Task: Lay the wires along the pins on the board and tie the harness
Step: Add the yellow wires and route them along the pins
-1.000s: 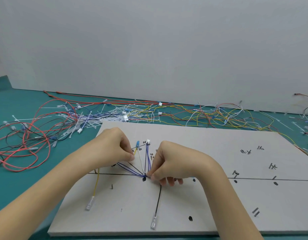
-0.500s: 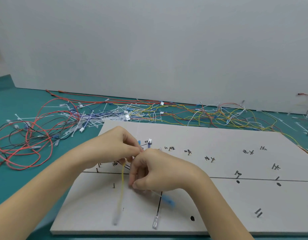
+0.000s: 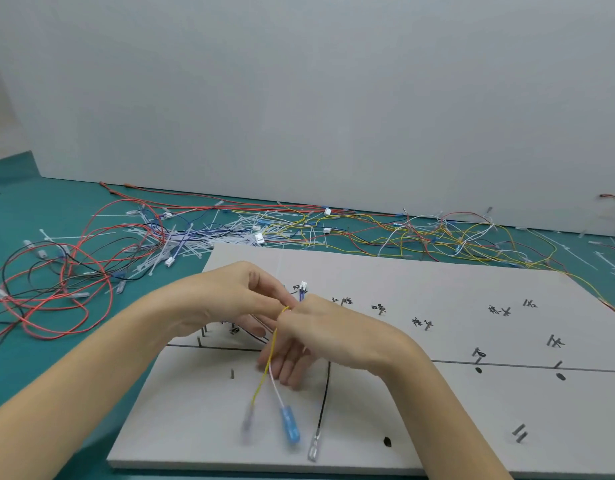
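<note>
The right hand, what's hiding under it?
Under the right hand the white board shows, with a yellow wire, a white wire and a black wire trailing out. Where they bunch together is covered.

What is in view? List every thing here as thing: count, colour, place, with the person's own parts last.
board: one, light grey, flat on the table, near centre and right.
pins: several, dark, upright in the board.
black lines: a few, drawn across the board.
yellow wire: one, hanging from where the hands meet, clear terminal blurred.
white wire: one, beside the yellow, ending in a blue terminal.
black wire: one, lying on the board, clear terminal at the near end.
loose wires: many, red, black, yellow, white, blue, on the green table behind.
cable ties: many, white, among the wires.
wall: one, grey, behind.
left hand: one, pinching at the wires.
right hand: one, fingers down over the board.
</note>
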Tool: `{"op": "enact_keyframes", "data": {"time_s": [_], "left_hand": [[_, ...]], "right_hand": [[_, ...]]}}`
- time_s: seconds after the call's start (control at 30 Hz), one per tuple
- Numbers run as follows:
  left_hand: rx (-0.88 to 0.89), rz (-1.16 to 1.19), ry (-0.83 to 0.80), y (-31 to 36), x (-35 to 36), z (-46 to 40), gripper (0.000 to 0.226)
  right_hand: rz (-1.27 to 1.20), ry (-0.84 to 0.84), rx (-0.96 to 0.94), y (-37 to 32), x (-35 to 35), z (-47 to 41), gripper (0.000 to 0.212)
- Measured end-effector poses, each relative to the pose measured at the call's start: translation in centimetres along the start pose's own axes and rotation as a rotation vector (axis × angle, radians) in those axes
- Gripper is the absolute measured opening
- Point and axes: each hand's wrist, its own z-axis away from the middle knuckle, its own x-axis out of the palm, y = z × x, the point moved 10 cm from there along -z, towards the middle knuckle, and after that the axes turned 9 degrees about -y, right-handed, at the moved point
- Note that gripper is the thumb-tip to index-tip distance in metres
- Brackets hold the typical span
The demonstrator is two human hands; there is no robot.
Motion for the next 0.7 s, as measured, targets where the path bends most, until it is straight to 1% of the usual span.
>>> {"op": "enact_keyframes", "data": {"time_s": [0.1,0.13,0.17,0.27,0.3,0.53,0.6,0.7], "left_hand": [[0.001,-0.018,0.008,0.0,0.1,0.0,0.006],[-0.001,-0.023,0.009,0.0,0.1,0.0,0.005],[-0.007,-0.029,0.013,0.0,0.0,0.1,0.006],[-0.030,-0.061,0.014,-0.1,-0.2,0.2,0.023],[-0.036,-0.066,0.006,-0.1,-0.1,0.2,0.023],[-0.103,-0.048,-0.057,-0.8,0.6,0.4,0.010],[-0.122,-0.091,-0.057,-0.9,0.5,0.5,0.011],[-0.142,-0.135,-0.110,-1.0,0.7,1.1,0.009]], "right_hand": [[-0.044,-0.002,-0.002,-0.3,-0.1,0.1,0.056],[-0.045,0.004,-0.004,-0.3,-0.1,0.3,0.058],[-0.035,0.013,-0.004,-0.3,-0.1,0.4,0.056],[0.016,0.024,0.001,-0.3,-0.2,0.6,0.036],[0.021,0.023,0.006,-0.4,-0.1,0.7,0.034],[0.027,-0.008,-0.006,-0.6,-0.1,0.9,0.040],[0.009,-0.009,-0.001,-0.5,-0.1,0.8,0.038],[-0.019,-0.010,0.004,-0.4,0.0,0.8,0.034]]}}
